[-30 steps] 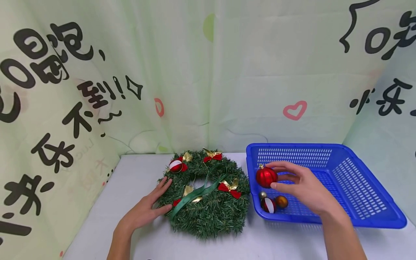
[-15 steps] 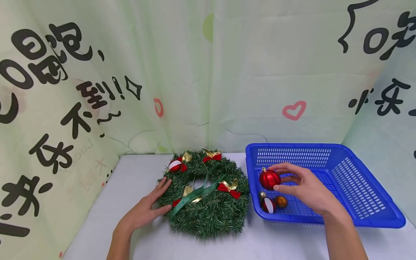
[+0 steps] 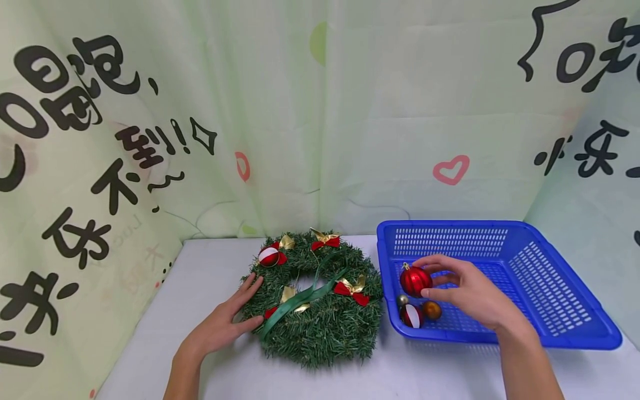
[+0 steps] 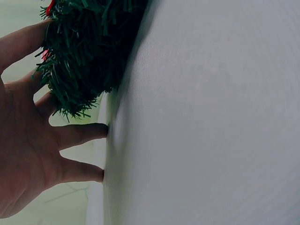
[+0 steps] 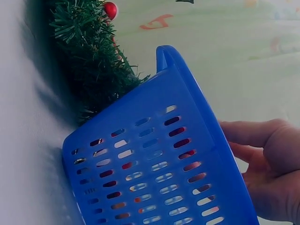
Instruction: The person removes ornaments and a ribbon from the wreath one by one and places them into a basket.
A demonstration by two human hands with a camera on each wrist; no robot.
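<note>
Lowered a little since a second ago: ribbed red bauble [image 3: 415,280], sunk deeper inside the blue basket [image 3: 560,328], pinched between thumb and fingertips of the right hand [image 3: 470,291].

Left of the basket: left hand [image 3: 220,328] laid flat, fingers straight, on the near-left edge of the green wreath [image 3: 320,328], gripping nothing, fingertips also pressing the white table [image 4: 211,117].

Inside the basket's near-left corner, just below the held bauble: a small silver ball [image 3: 402,300], a red-and-white ball [image 3: 412,315] and a gold ball [image 3: 432,309].

Risks, as a judgement: light fingertip pinch on a smooth round surface, so a slip and a roll; knocking the loose balls; wreath sliding if the flat hand lifts.

Writing: large black Chinese characters with "!!" on the backdrop cloth [image 3: 140,150], plus a pink heart; no brand legible.
</note>
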